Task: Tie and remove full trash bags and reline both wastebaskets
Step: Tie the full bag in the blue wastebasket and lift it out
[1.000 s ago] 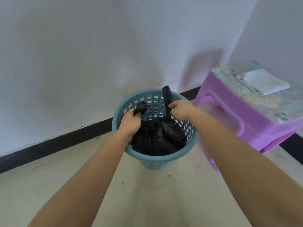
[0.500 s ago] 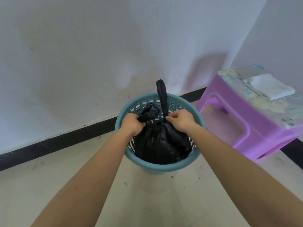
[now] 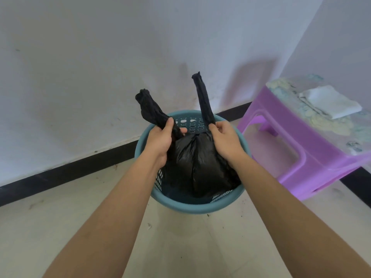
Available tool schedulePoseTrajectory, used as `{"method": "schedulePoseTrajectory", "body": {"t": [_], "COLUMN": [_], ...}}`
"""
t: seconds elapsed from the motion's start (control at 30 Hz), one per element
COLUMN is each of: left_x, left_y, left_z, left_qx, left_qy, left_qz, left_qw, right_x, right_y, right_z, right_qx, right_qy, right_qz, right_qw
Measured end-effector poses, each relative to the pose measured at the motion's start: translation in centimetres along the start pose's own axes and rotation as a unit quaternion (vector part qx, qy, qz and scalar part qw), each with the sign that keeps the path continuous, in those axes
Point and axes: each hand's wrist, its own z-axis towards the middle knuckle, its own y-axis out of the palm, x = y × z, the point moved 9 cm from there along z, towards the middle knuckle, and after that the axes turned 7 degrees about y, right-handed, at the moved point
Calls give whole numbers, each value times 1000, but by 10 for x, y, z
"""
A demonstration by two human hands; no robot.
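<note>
A full black trash bag sits inside a teal perforated wastebasket on the floor by the wall. Two twisted ends of the bag stick up above the rim. My left hand grips the left twisted end, which leans to the left. My right hand pinches the base of the right twisted end, which stands almost upright. The two ends are apart, with no knot between them. Only one wastebasket is in view.
A purple plastic stool stands right of the basket, with a folded white cloth on its patterned top. White walls with a black baseboard meet in a corner behind. Pale floor tiles lie in front.
Both hands have lifted and pulled the bag's two ends up and apart. The left end, bunched low before, now stands stretched out above the rim. The bag has risen in the basket.
</note>
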Motion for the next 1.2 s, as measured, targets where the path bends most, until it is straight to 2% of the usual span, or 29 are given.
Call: {"method": "schedulePoseTrajectory", "body": {"t": [0.1, 0.23, 0.4, 0.53, 0.7, 0.9, 1.03, 1.2], "left_x": [5, 2, 15, 32, 23, 21, 16, 16], "left_y": [-1, 10, 9, 4, 10, 10, 8, 24], "left_z": [2, -2, -5, -5, -11, -11, -10, -26], "left_qx": [-10, -58, -53, -33, -45, -79, -99, -244], "left_qy": [10, -13, 60, 94, 31, 38, -26, -62], "left_qz": [60, -25, -53, -113, -168, -37, -65, -16], "left_qw": [998, 998, 995, 989, 984, 996, 993, 968], "right_x": [1, -7, -9, -6, -4, -3, -23, -44], "right_y": [5, 9, 2, 3, 10, 4, 1, 19], "right_z": [1, -2, -7, -14, -17, -10, -16, -32], "right_qx": [-45, -33, 4, -10, -24, -54, -58, -102], "right_qy": [6, -21, -46, -61, -46, 15, -50, -176], "right_qz": [6, 14, -14, -35, -43, 28, 121, -89], "right_qw": [999, 999, 999, 998, 998, 998, 990, 975]}}
